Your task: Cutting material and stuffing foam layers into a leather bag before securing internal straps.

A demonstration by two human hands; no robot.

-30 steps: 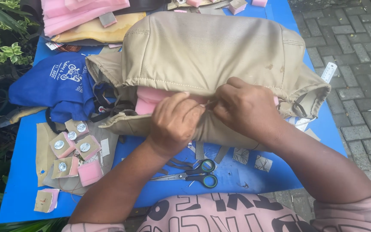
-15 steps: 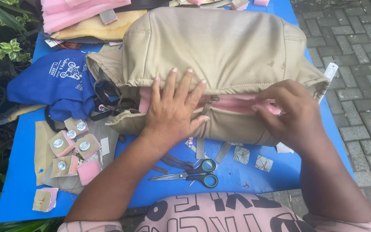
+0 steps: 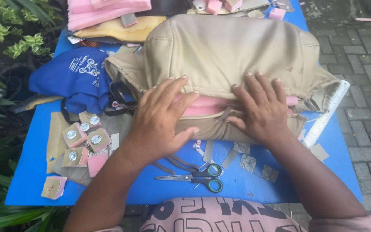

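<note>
On the blue table (image 3: 44, 172), a tan padded cover (image 3: 220, 51) lay mid-table with pink foam (image 3: 207, 105) showing through its unclosed front seam. Our left hand (image 3: 159, 116) and right hand (image 3: 260, 109) pressed flat on it, fingers spread, gripping nothing. Scissors (image 3: 202, 177) lay near us, untouched.

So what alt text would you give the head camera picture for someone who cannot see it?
A person's left hand and right hand press flat on a tan padded cover with pink foam showing at its opening, on a blue table. Scissors lie in front, small foam-backed squares to the left.
</note>
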